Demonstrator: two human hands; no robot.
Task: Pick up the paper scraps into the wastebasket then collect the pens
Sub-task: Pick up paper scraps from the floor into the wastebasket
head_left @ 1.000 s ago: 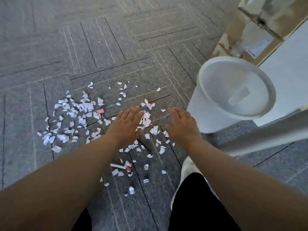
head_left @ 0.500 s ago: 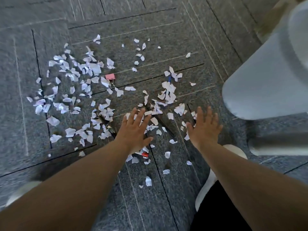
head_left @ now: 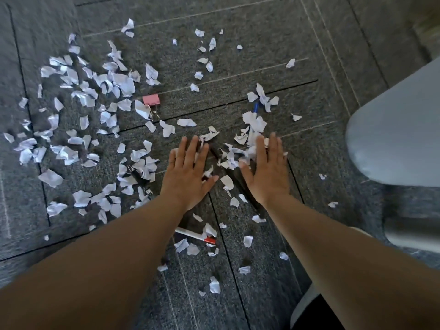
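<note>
White paper scraps (head_left: pixel 119 84) lie scattered over the grey carpet, thickest at the left and in a small heap (head_left: pixel 234 154) between my hands. My left hand (head_left: pixel 188 173) and my right hand (head_left: pixel 266 173) rest flat and open on the floor on either side of that heap, palms down, holding nothing. A white pen with a red cap (head_left: pixel 195 235) lies below my left wrist. A blue pen (head_left: pixel 256 108) pokes out from scraps above my right hand. A dark pen (head_left: pixel 137 173) lies half buried left of my left hand. The white wastebasket (head_left: pixel 392 129) stands at the right edge.
A pink binder clip (head_left: pixel 151 101) lies among the scraps at upper centre. My white shoe (head_left: pixel 307 303) and dark trouser leg sit at the lower right. A blurred pale bar (head_left: pixel 414 232) crosses the right edge below the wastebasket.
The view has dropped closer to the floor. Both hands have moved forward and lowered flat beside the middle heap of scraps. The wastebasket has slid to the right edge of view.
</note>
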